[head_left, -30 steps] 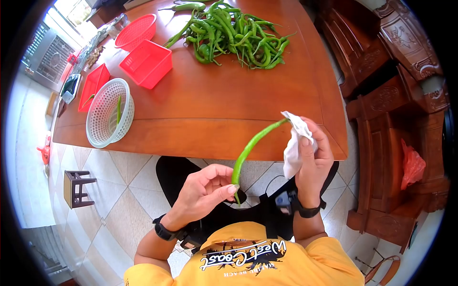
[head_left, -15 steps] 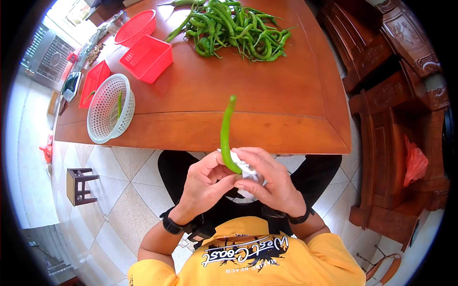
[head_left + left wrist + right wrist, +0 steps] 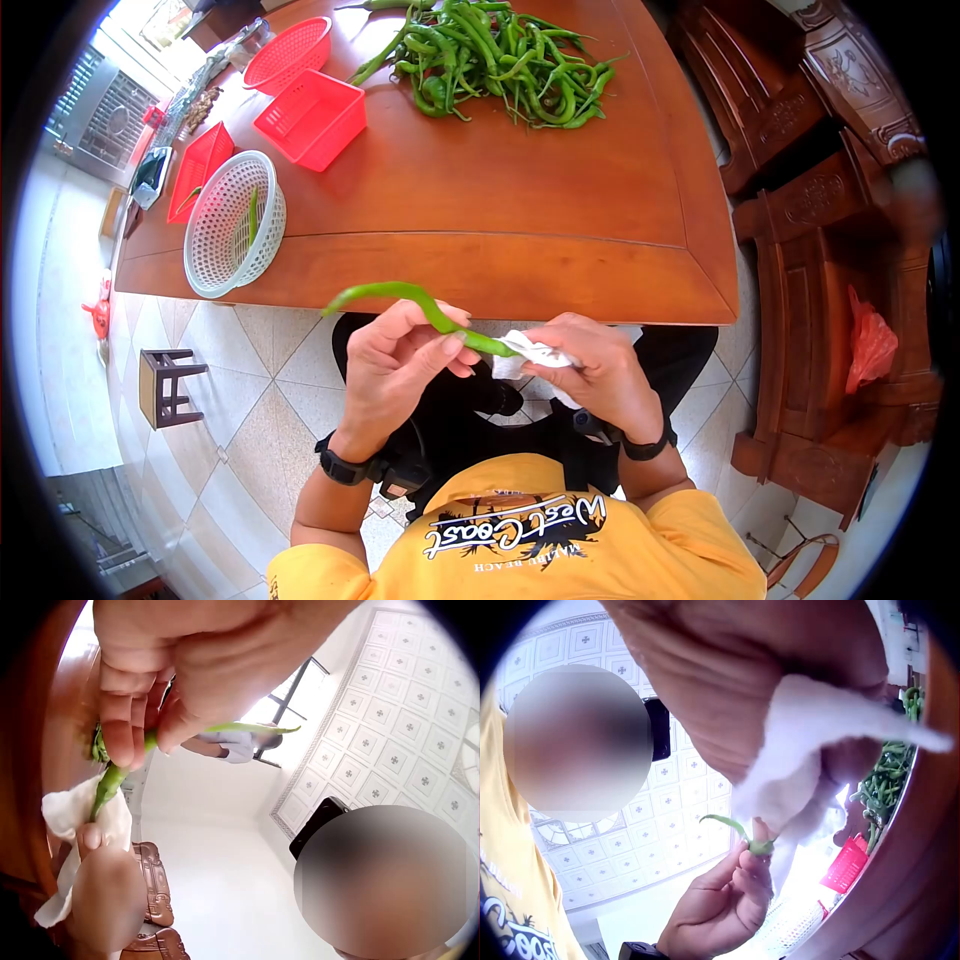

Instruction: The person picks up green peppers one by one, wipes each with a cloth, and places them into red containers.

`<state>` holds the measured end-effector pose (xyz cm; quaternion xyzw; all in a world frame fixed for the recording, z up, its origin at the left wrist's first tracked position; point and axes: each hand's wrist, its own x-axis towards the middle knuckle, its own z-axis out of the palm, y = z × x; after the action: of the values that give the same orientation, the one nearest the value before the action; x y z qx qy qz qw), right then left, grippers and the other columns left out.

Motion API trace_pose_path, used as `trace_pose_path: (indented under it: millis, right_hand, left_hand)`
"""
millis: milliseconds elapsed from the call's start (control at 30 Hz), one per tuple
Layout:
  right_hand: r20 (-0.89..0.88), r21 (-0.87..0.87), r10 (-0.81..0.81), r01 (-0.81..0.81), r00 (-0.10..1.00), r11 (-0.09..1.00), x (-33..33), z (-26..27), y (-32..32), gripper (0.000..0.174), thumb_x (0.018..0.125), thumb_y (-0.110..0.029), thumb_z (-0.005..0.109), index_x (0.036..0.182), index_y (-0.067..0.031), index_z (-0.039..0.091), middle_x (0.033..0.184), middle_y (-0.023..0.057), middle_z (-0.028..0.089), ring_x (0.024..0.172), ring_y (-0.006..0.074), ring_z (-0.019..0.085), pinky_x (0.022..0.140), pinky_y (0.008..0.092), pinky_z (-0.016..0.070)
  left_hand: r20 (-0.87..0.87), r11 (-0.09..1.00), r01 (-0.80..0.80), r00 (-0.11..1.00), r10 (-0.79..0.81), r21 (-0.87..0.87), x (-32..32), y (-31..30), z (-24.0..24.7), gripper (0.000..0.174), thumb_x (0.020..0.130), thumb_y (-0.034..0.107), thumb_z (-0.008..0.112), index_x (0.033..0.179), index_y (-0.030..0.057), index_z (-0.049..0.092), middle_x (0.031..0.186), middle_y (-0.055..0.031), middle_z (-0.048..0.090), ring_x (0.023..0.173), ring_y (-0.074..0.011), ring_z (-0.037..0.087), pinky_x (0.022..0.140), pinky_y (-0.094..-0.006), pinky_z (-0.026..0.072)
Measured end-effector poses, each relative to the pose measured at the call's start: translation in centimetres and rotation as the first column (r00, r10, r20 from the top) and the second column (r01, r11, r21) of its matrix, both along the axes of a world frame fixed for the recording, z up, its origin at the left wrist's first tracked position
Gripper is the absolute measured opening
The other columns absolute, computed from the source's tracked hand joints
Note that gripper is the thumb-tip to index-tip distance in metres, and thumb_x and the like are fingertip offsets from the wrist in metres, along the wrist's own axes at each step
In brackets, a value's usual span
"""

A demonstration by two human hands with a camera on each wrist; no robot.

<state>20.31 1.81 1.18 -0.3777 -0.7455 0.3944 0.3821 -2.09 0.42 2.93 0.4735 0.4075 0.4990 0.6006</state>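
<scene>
A long green pepper (image 3: 395,291) is held in front of the body, near the table's front edge. The left hand (image 3: 392,365) pinches it around its middle between thumb and fingers, and its curved free end points left. At its other end the right hand (image 3: 600,368) grips a white cloth (image 3: 525,352) that covers the tip. In the left wrist view the pepper (image 3: 109,785) runs from the left fingers into the cloth (image 3: 112,817). The right wrist view has the cloth (image 3: 791,750) hanging from the right hand (image 3: 780,645).
Many green peppers (image 3: 500,60) lie piled at the table's far side. A white basket (image 3: 212,240) with a pepper inside stands front left, beside red baskets (image 3: 312,120). A small stool (image 3: 165,390) is on the floor. Another person (image 3: 238,746) appears in the left wrist view.
Both hands came together at the pepper, then moved slightly apart. The pepper swung from upright to pointing left, and the cloth shifted to its near-right end.
</scene>
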Motion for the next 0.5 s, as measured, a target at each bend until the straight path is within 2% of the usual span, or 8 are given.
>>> trace_pose_path:
  millis: [67, 167, 200, 300, 333, 433, 467, 500]
  right_hand:
    - [0.013, -0.034, -0.005, 0.006, 1.000, 0.999, 0.6, 0.2, 0.1, 0.027, 0.077, -0.005, 0.073, 0.102, -0.0003, 0.065, 0.084, 0.0113, 0.064, 0.072, 0.0248, 0.062, 0.061, 0.0298, 0.0477]
    - [-0.088, -0.090, -0.020, 0.012, 0.996, 0.996, 1.6, -0.2, 0.2, 0.028, 0.076, -0.005, 0.074, 0.102, -0.0001, 0.066, 0.085, 0.0110, 0.066, 0.071, 0.0236, 0.062, 0.063, 0.0303, 0.0480]
    - [-0.127, -0.116, -0.027, 0.012, 0.992, 0.993, 1.9, -0.4, 0.3, 0.027, 0.077, -0.005, 0.074, 0.102, 0.0002, 0.066, 0.085, 0.0098, 0.066, 0.073, 0.0200, 0.062, 0.065, 0.0283, 0.0477]
    - [-0.135, -0.181, -0.128, 0.102, 0.983, 0.978, 2.5, 0.2, 0.2, 0.024, 0.080, -0.005, 0.072, 0.102, 0.0005, 0.066, 0.084, 0.0083, 0.066, 0.075, 0.0164, 0.062, 0.066, 0.0254, 0.0469]
    - [-0.160, -0.238, -0.184, 0.143, 0.970, 0.961, 2.5, 0.0, 0.1, 0.022, 0.083, -0.006, 0.070, 0.103, 0.0009, 0.065, 0.085, 0.0071, 0.065, 0.078, 0.0126, 0.061, 0.066, 0.0232, 0.0459]
    - [-0.256, -0.370, -0.308, 0.201, 0.916, 0.907, 1.7, -0.4, -0.1, 0.022, 0.086, -0.007, 0.067, 0.106, 0.0016, 0.064, 0.090, 0.0071, 0.064, 0.078, 0.0115, 0.061, 0.067, 0.0225, 0.0461]
    - [-0.312, -0.378, -0.272, 0.144, 0.910, 0.915, 1.3, -0.8, -0.1, 0.022, 0.089, -0.008, 0.063, 0.109, 0.0027, 0.062, 0.093, 0.0072, 0.065, 0.078, 0.0110, 0.061, 0.066, 0.0214, 0.0461]
    - [-0.321, -0.394, -0.188, 0.049, 0.928, 0.918, 1.1, -0.6, -0.3, 0.028, 0.094, -0.013, 0.057, 0.117, 0.0036, 0.058, 0.102, 0.0101, 0.063, 0.087, 0.0144, 0.061, 0.074, 0.0239, 0.0472]
  left_hand:
    - [-0.042, 1.000, -0.001, 0.999, 0.002, 0.028, -0.2, 0.0, 0.0, 0.018, 0.089, -0.003, 0.060, 0.106, -0.0058, 0.059, 0.101, -0.0103, 0.061, 0.084, -0.0165, 0.067, 0.071, -0.0256, 0.0581]
    - [-0.061, 0.998, -0.021, 0.998, 0.025, 0.058, -0.1, -0.1, 0.0, 0.016, 0.089, -0.005, 0.057, 0.106, -0.0041, 0.060, 0.103, -0.0094, 0.059, 0.085, -0.0160, 0.066, 0.074, -0.0261, 0.0575]
    - [-0.069, 0.997, -0.028, 0.997, 0.034, 0.077, -0.1, -0.1, -0.2, 0.016, 0.090, -0.005, 0.057, 0.106, -0.0038, 0.060, 0.103, -0.0096, 0.059, 0.085, -0.0161, 0.066, 0.074, -0.0263, 0.0573]
    - [-0.137, 0.980, -0.090, 0.984, 0.115, 0.177, -0.2, -0.1, -0.2, 0.016, 0.090, -0.005, 0.056, 0.105, -0.0034, 0.059, 0.104, -0.0110, 0.057, 0.086, -0.0167, 0.066, 0.075, -0.0268, 0.0570]
    - [-0.163, 0.969, -0.114, 0.975, 0.152, 0.219, -0.2, -0.1, -0.1, 0.016, 0.090, -0.005, 0.056, 0.105, -0.0034, 0.059, 0.105, -0.0115, 0.057, 0.086, -0.0170, 0.066, 0.075, -0.0270, 0.0569]
    - [-0.189, 0.959, -0.035, 0.978, 0.091, 0.281, -0.1, -0.1, 0.0, 0.015, 0.090, -0.005, 0.055, 0.105, -0.0045, 0.059, 0.107, -0.0134, 0.056, 0.086, -0.0182, 0.066, 0.076, -0.0271, 0.0567]
    - [-0.174, 0.957, 0.007, 0.984, 0.046, 0.291, 0.1, -0.1, 0.0, 0.015, 0.090, -0.006, 0.055, 0.105, -0.0041, 0.059, 0.108, -0.0141, 0.056, 0.086, -0.0192, 0.066, 0.076, -0.0278, 0.0568]
    - [-0.157, 0.959, 0.045, 0.988, 0.000, 0.281, 0.4, -0.2, -0.1, 0.015, 0.088, -0.006, 0.058, 0.103, -0.0034, 0.062, 0.106, -0.0139, 0.057, 0.086, -0.0192, 0.066, 0.077, -0.0275, 0.0565]
